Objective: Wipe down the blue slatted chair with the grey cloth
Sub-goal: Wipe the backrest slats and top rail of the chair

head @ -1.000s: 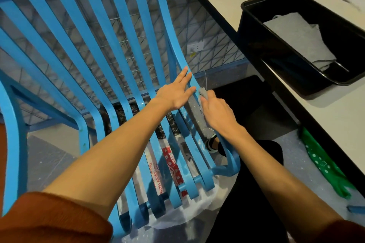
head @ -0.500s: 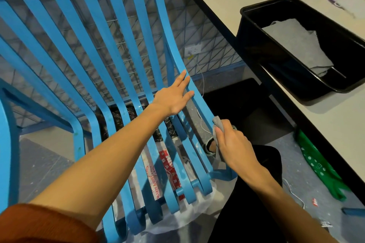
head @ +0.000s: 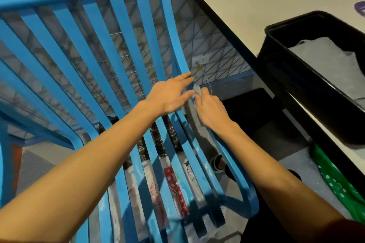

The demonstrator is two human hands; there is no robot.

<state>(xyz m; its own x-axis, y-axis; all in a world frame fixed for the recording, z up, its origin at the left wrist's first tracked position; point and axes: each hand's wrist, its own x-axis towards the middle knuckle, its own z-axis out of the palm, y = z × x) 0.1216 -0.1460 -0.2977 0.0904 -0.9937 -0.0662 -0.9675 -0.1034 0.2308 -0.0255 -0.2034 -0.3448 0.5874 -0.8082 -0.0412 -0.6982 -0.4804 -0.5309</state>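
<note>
The blue slatted chair [head: 110, 61] fills the left and middle of the head view, its curved slats running from the top rail down to the seat front. My left hand [head: 169, 96] lies flat with fingers spread on the rightmost slats where back meets seat. My right hand [head: 209, 110] is closed around the grey cloth [head: 197, 91] and presses it against the outer right slat, just beside my left fingertips. Only a small bunch of cloth shows above my right fingers; more hangs down along the slat under my hand.
A black bin [head: 316, 77] holding another grey cloth [head: 331, 61] stands on the white table [head: 256, 6] at the right. A wire mesh fence [head: 207, 45] runs behind the chair. Plastic wrap and a red label [head: 175, 189] lie under the seat. A green bag [head: 339, 181] lies on the floor.
My right hand with the cloth slid down the outer right slat toward the seat front, then came back up to beside my left fingertips. My left hand stayed on the slats.
</note>
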